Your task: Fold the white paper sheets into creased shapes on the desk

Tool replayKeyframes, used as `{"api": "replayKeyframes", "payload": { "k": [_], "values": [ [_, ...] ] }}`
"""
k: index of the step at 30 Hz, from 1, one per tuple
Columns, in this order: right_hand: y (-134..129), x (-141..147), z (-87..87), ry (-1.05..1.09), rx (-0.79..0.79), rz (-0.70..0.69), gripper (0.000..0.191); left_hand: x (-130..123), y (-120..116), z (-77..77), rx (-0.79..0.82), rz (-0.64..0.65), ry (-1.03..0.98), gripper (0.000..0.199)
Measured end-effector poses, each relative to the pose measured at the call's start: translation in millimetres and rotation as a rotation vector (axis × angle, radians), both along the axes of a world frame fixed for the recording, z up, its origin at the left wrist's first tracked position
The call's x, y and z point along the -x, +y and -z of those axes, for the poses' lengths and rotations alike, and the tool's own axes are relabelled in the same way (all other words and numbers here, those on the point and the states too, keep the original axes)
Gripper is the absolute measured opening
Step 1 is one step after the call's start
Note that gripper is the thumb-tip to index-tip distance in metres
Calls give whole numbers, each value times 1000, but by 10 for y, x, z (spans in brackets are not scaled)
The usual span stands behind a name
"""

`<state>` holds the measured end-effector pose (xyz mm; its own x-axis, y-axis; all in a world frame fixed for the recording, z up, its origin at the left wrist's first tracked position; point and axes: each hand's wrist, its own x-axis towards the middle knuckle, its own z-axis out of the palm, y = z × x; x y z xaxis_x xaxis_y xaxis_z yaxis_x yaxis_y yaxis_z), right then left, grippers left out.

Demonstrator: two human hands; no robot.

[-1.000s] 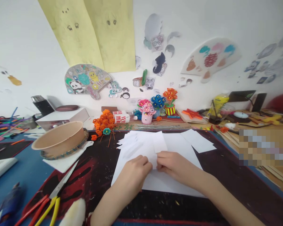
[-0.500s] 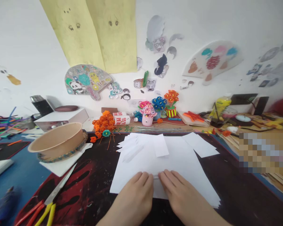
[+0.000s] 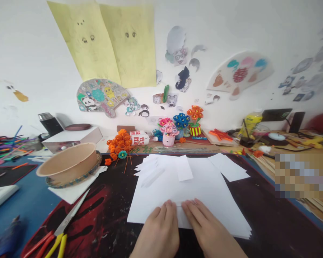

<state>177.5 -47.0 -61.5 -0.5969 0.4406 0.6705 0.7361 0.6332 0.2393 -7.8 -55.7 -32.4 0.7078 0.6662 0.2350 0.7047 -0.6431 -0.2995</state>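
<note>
Side by side at the near edge of a stack of white paper (image 3: 204,190), my left hand (image 3: 161,225) and my right hand (image 3: 206,224) work on a small white piece of paper (image 3: 183,218). The fingers of both hands are bent and held together, their tips pressing along the top edge of this piece, where a fold line shows. My thumbs are hidden under the hands. Farther up the stack lies a small folded paper (image 3: 185,168). Several narrow paper pieces (image 3: 148,166) fan out at its upper left, and a loose white paper (image 3: 228,166) lies at the upper right.
Scissors (image 3: 67,218) with red and yellow handles lie left of the stack, near a round tan bowl (image 3: 70,161). Orange flowers (image 3: 120,143) lie behind. Potted craft flowers (image 3: 169,134) stand along the wall. A blue tool (image 3: 10,236) is at the lower left.
Both hands have shifted slightly toward the right and down in the picture, still on the small paper's edge. The whole view has tilted a little; the other things stay where they were.
</note>
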Motion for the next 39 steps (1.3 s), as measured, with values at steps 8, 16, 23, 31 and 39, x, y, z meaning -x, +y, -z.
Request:
{"api": "replayKeyframes", "payload": {
  "k": [8,16,23,31,39],
  "values": [
    [50,-28,65,20,244,-16,54,-155,192,-449,403,-193,12,27],
    [39,-74,120,58,385,-33,62,-234,240,-476,380,-116,110,20],
    [165,-77,-257,220,783,-89,45,-155,444,-554,531,-257,-100,16],
    [644,132,-625,110,1023,-51,2,-52,569,-568,625,-222,-252,6],
    [659,27,-449,294,1036,-166,8,-81,540,-451,554,-262,-246,2]
  ]
}}
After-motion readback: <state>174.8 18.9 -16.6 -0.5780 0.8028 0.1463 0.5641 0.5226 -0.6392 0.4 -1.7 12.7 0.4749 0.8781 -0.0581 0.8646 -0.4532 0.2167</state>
